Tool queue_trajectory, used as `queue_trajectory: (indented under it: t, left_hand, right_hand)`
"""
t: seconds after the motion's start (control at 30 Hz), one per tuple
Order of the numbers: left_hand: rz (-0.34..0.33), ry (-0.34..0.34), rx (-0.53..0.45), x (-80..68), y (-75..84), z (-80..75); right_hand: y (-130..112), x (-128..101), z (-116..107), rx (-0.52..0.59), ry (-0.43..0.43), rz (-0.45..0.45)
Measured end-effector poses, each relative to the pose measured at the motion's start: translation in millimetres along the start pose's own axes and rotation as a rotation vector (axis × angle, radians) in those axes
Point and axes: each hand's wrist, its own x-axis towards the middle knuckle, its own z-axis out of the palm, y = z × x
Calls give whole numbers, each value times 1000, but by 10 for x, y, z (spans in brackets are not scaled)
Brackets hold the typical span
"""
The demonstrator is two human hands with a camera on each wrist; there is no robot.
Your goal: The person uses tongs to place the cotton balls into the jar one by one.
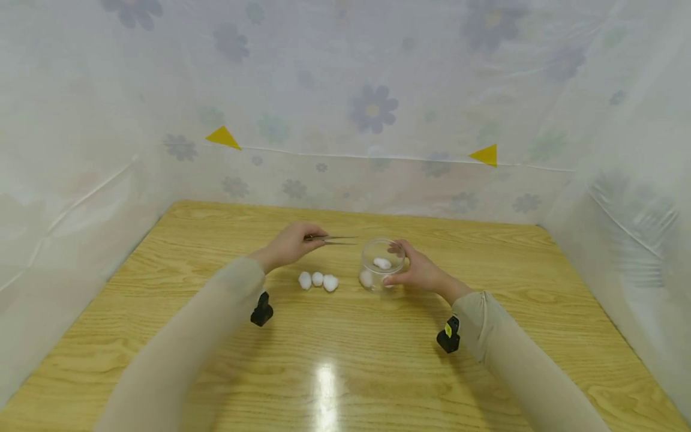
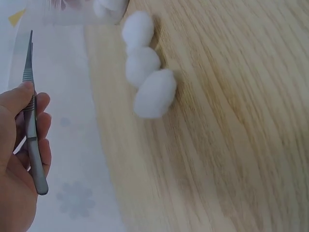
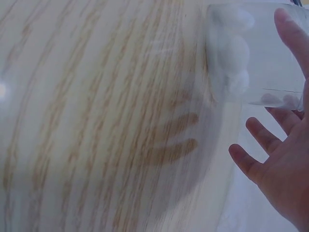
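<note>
My left hand (image 1: pixel 296 243) holds metal tweezers (image 2: pixel 30 111) between thumb and fingers, their tips pointing right toward the jar. In the head view the two tips stand apart with nothing between them. My right hand (image 1: pixel 423 271) grips a clear round jar (image 3: pixel 270 53) from its right side, thumb at the front and fingers around the back. Several white cotton balls (image 3: pixel 236 53) lie inside the jar. Left of it, three more cotton balls (image 1: pixel 317 279) sit in a row on the wooden table, below and right of my left hand.
The wood-grain table (image 1: pixel 345 348) reaches back to a flowered plastic curtain (image 1: pixel 372 108), which also hangs at both sides. Two yellow triangles (image 1: pixel 223 137) are fixed on the back curtain. A black wrist camera (image 1: pixel 261 309) hangs below the left sleeve, another (image 1: pixel 448 335) below the right.
</note>
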Motion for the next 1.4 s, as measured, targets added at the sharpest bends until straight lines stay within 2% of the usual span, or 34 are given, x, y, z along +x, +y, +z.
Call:
queue_trajectory:
  t: [0.43,0.93,1.4]
  left_hand:
    - [-40,27,-39,-236,-277,-76]
    - [-45,29,-37,-342,-394,-103]
    - [-73,-8,-13,-520,-500,-158]
  right_hand:
    - [-26,-15,-1,6,-3,-2]
    - [-31,-10,-2,-13,2,2]
    - [-36,-10,-5,9,-2,5]
